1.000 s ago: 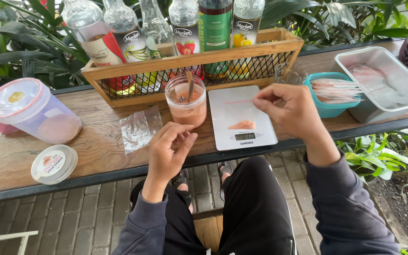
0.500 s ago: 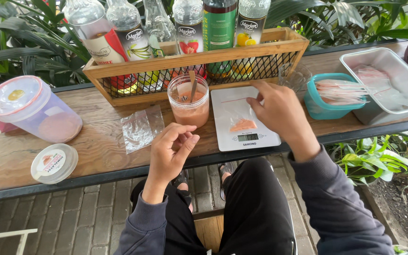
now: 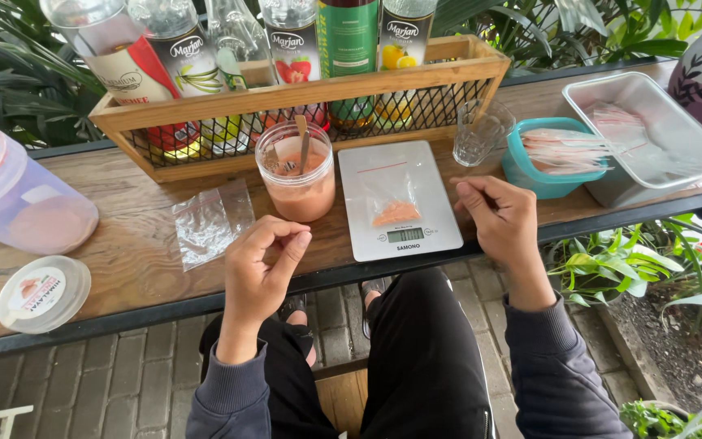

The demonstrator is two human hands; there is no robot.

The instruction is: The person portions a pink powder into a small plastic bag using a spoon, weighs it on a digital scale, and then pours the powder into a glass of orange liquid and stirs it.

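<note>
- Hands hover empty at the near edge of the wooden table: the left hand has thumb and forefinger curled toward each other with nothing visible between them, and the right hand is loosely curled, fingertips just beside the right side of the white kitchen scale, not touching it.
- Lying flat in the middle of the scale, clear of both hands, is a small clear bag with orange-pink powder in its lower corner, so the display below it likely reads that weight alone.
- Just left of the scale stands an open plastic jar of the same powder, a spoon handle sticking out, within easy reach.
- Spare empty bags lie left of the jar.
- Toward the right end, a teal tub holds filled bags, beside a metal tray.
- Along the far edge, a wooden crate holds bottles.
</note>
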